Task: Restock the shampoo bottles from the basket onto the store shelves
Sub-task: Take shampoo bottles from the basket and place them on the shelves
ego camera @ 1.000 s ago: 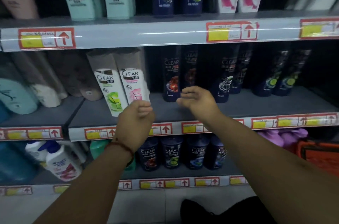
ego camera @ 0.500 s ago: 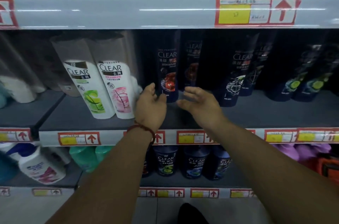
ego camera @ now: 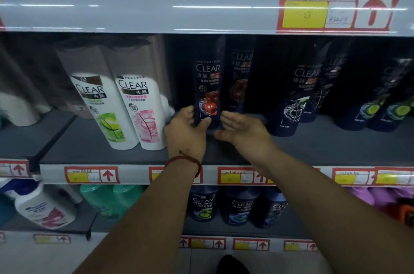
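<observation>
- One dark shampoo bottle [ego camera: 208,85], with "CLEAR" lettering and a red emblem, stands upright on the middle shelf [ego camera: 336,146], set back from the front lip.
- Left hand [ego camera: 186,130] grips that bottle low down: the thumb lies across its lower front and the curled fingers sit against its left side.
- Right hand [ego camera: 242,128] is held flat with straight fingers, palm turned toward the bottle, just beside its right side. Contact cannot be confirmed.
- A red cord bracelet [ego camera: 183,160] circles the left wrist.
- A second dark bottle [ego camera: 239,85] with the same lettering stands just beside the first, on its right and slightly behind.
- To the left stand two white bottles, touching side by side: one with a green label [ego camera: 105,112], one with a pink label [ego camera: 143,112].
- Further right, well apart from the hands, are more dark bottles [ego camera: 293,98], the last with lime emblems [ego camera: 369,105].
- Red-and-yellow price tags [ego camera: 91,175] line the shelf edge.
- On the lower shelf are dark jars [ego camera: 202,204], teal bottles [ego camera: 105,199] and a tilted white bottle [ego camera: 42,211].
</observation>
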`<action>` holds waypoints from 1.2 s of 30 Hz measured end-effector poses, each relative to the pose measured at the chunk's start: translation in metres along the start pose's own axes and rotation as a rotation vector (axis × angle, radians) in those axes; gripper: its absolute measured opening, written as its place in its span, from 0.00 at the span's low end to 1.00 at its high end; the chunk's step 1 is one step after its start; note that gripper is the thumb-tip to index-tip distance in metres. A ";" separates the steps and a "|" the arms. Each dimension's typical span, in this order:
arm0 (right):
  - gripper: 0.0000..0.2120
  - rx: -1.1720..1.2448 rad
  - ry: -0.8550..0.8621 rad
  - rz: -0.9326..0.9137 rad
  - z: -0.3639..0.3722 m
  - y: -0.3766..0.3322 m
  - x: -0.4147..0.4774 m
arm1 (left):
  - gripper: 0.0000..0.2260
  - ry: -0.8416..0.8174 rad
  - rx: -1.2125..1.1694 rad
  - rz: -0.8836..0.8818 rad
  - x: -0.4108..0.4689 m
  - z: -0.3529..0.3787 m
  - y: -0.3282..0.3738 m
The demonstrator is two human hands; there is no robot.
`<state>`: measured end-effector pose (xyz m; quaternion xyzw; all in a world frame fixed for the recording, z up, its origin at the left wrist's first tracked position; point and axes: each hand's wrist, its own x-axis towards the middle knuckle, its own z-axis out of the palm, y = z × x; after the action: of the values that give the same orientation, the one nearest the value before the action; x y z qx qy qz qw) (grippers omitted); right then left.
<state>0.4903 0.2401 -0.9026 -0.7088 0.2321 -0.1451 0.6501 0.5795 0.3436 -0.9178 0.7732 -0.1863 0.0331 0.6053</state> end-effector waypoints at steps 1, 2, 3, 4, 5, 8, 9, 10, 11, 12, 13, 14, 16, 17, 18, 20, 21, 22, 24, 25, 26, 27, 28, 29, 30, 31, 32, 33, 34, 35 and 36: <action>0.34 -0.006 0.008 0.007 0.001 0.000 0.000 | 0.17 0.001 -0.006 -0.005 0.000 0.001 0.000; 0.34 0.003 0.019 0.015 0.002 -0.001 0.000 | 0.17 0.000 -0.011 -0.006 0.000 0.001 0.000; 0.34 0.036 0.050 0.024 0.002 -0.001 0.000 | 0.17 -0.002 -0.014 -0.005 0.001 0.001 -0.001; 0.34 0.090 0.110 0.031 0.002 0.000 0.001 | 0.18 -0.007 -0.015 -0.006 0.001 0.001 -0.001; 0.33 0.144 0.192 0.035 0.000 0.000 0.001 | 0.18 -0.011 -0.014 -0.009 0.002 0.001 -0.002; 0.33 0.250 0.353 0.050 -0.007 0.000 0.004 | 0.19 -0.021 -0.013 -0.020 0.003 0.000 -0.003; 0.34 0.279 0.354 0.059 -0.009 0.001 0.006 | 0.19 -0.022 -0.010 -0.020 0.004 0.000 -0.004; 0.35 0.300 0.344 0.069 -0.010 0.002 0.008 | 0.19 -0.021 -0.005 -0.017 0.004 0.000 -0.004; 0.35 0.312 0.331 0.079 -0.010 0.002 0.009 | 0.19 -0.018 -0.001 -0.013 0.004 0.000 -0.005; 0.36 0.319 0.319 0.084 -0.009 0.002 0.010 | 0.19 -0.015 0.000 -0.010 0.004 0.000 -0.005; 0.36 0.322 0.309 0.085 -0.009 0.001 0.010 | 0.19 -0.013 -0.003 -0.008 0.004 0.000 -0.005; 0.36 0.321 0.300 0.084 -0.008 0.001 0.011 | 0.19 -0.011 -0.005 -0.007 0.004 0.001 -0.005; 0.37 0.293 0.284 0.084 -0.006 -0.001 0.011 | 0.19 -0.004 0.000 -0.004 0.004 0.001 -0.006; 0.38 0.273 0.279 0.084 -0.005 -0.002 0.011 | 0.18 0.002 0.008 0.000 0.003 0.001 -0.006; 0.39 0.256 0.275 0.086 -0.004 -0.003 0.011 | 0.18 0.008 0.017 0.006 0.003 0.001 -0.007; 0.41 0.223 0.270 0.091 -0.001 -0.006 0.010 | 0.18 0.014 0.027 0.013 0.003 0.001 -0.007; 0.41 0.204 0.264 0.093 -0.001 -0.008 0.008 | 0.19 0.013 0.026 0.012 0.003 0.001 -0.007; 0.41 0.187 0.257 0.096 0.000 -0.009 0.007 | 0.19 0.011 0.023 0.009 0.003 0.001 -0.007; 0.39 0.167 0.246 0.105 0.000 -0.013 0.005 | 0.19 0.005 0.014 0.002 0.004 0.001 -0.007; 0.38 0.162 0.242 0.110 0.000 -0.014 0.004 | 0.19 0.001 0.012 0.001 0.004 0.001 -0.006; 0.37 0.161 0.240 0.115 -0.001 -0.015 0.004 | 0.19 -0.001 0.010 0.001 0.004 0.001 -0.006; 0.37 0.162 0.237 0.122 -0.001 -0.016 0.004 | 0.19 -0.002 0.007 0.000 0.003 0.001 -0.006; 0.36 0.163 0.235 0.130 -0.001 -0.016 0.004 | 0.18 -0.001 0.005 0.000 0.003 0.001 -0.005; 0.35 0.160 0.236 0.136 -0.002 -0.016 0.005 | 0.18 0.000 0.004 0.001 0.003 0.001 -0.005; 0.34 0.157 0.237 0.140 -0.002 -0.016 0.006 | 0.19 0.000 0.005 0.000 0.003 0.001 -0.005; 0.33 0.155 0.239 0.143 -0.002 -0.016 0.006 | 0.19 0.001 0.007 -0.001 0.003 0.001 -0.005; 0.33 0.156 0.241 0.145 -0.002 -0.016 0.007 | 0.19 0.001 0.010 -0.004 0.003 0.001 -0.006; 0.33 0.152 0.242 0.146 -0.003 -0.016 0.008 | 0.19 0.002 0.013 -0.005 0.003 0.001 -0.006; 0.33 0.148 0.240 0.145 -0.003 -0.016 0.009 | 0.20 0.002 0.017 -0.007 0.003 0.001 -0.006; 0.33 0.145 0.240 0.142 -0.003 -0.015 0.010 | 0.20 0.003 0.018 -0.010 0.003 0.001 -0.006; 0.33 0.142 0.242 0.140 -0.004 -0.015 0.012 | 0.20 0.002 0.019 -0.012 0.003 0.001 -0.006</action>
<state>0.5003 0.2317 -0.8890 -0.6206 0.3468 -0.1996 0.6743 0.5845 0.3430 -0.9226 0.7799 -0.1808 0.0317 0.5984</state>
